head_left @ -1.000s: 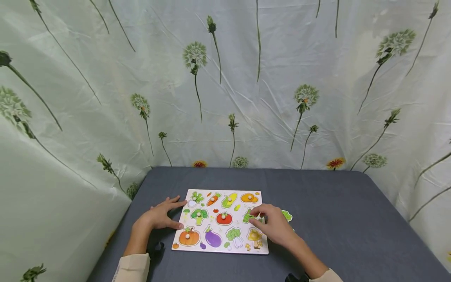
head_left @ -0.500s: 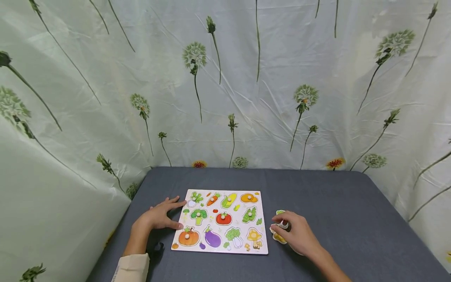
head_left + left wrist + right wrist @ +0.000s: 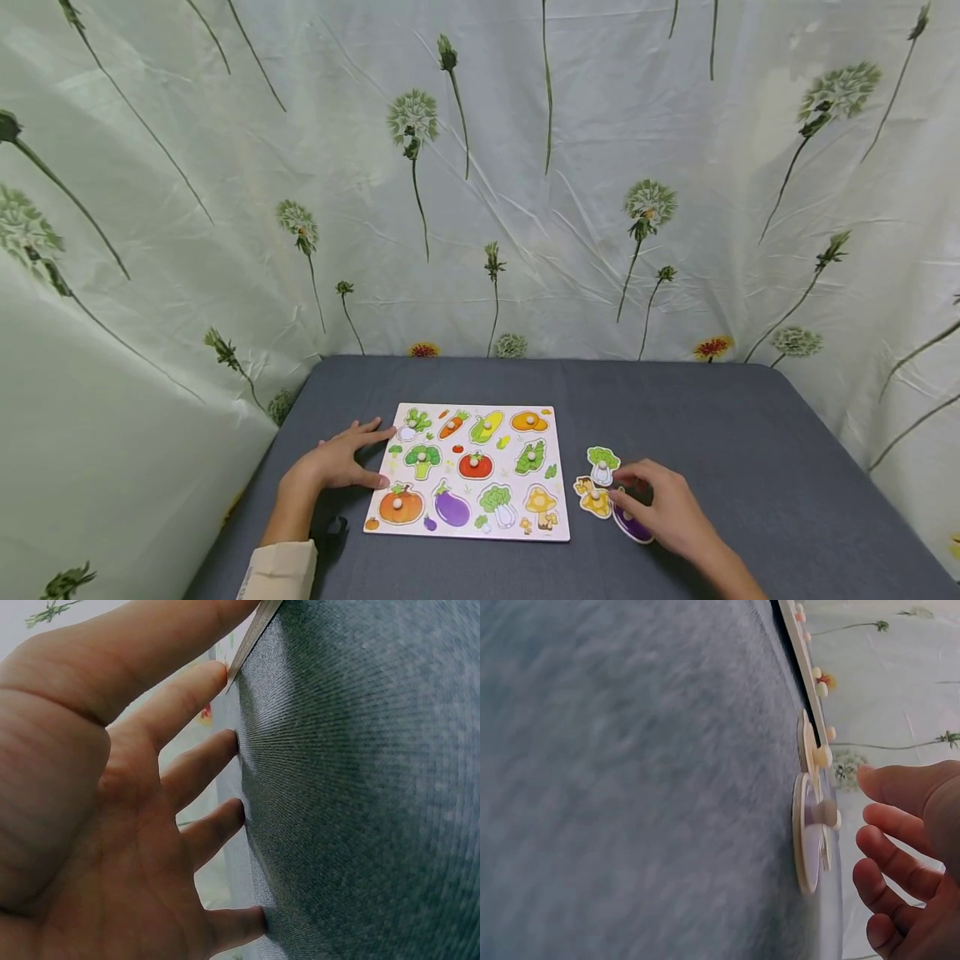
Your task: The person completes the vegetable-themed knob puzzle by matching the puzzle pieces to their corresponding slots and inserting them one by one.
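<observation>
A white vegetable puzzle board (image 3: pixel 560 502) lies on the table, with several knobbed pieces in it, such as the pea pod piece (image 3: pixel 531 457). At its left edge my left hand (image 3: pixel 333 460) rests with fingers spread; thumb and index fingertip (image 3: pixel 217 673) touch the edge. Right of the board lie three loose pieces: a leafy cabbage (image 3: pixel 602 463), a yellow mushroom (image 3: pixel 596 504) and a purple eggplant (image 3: pixel 630 523). My right hand (image 3: pixel 667 507) hovers over the eggplant piece and partly covers it. In the right wrist view its bent fingers stand apart from the eggplant's knob (image 3: pixel 825 813), holding nothing.
The dark grey cloth-covered table (image 3: pixel 720 433) stretches right and behind the board. A pale curtain (image 3: pixel 480 208) with a dandelion print hangs behind it and at both sides.
My right hand has left the pea pod piece on the board and moved right, over the loose pieces to the eggplant. The left hand stays at the board's edge.
</observation>
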The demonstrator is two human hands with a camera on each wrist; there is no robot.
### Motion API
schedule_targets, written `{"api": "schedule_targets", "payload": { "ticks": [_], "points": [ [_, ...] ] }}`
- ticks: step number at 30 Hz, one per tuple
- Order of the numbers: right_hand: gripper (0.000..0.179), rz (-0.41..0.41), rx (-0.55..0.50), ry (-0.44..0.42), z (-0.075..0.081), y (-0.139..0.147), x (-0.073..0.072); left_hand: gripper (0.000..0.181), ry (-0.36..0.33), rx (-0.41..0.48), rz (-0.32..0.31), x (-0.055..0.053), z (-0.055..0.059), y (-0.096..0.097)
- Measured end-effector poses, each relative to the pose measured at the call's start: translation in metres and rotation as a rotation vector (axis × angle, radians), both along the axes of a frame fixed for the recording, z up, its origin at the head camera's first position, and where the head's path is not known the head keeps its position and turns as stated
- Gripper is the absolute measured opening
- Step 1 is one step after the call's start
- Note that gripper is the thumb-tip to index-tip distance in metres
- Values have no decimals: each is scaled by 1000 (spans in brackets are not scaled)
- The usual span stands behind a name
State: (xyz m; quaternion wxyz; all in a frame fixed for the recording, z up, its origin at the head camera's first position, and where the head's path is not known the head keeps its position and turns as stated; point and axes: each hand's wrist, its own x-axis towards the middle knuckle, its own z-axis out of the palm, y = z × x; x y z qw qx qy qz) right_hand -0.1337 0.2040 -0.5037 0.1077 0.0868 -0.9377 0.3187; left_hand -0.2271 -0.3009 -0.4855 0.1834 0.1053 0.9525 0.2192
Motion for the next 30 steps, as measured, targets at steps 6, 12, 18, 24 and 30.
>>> {"api": "schedule_targets", "payload": {
  "ticks": [6,12,18,24,30],
  "points": [
    [21,22,14,43,-6,7,6,98,0,-3,1,-1,-1,-1],
    [17,29,7,-17,-9,10,11,98,4,-16,4,-2,-1,-1],
    [14,35,-17,-119,-9,15,17,98,-11,-8,-3,-1,-2,0],
    [15,23,-33,-199,-10,20,21,99,-11,-7,-4,-2,-2,0],
    [13,-14,-55,-220,-12,18,21,99,-14,-6,4,-3,-2,-1]
  ]
}}
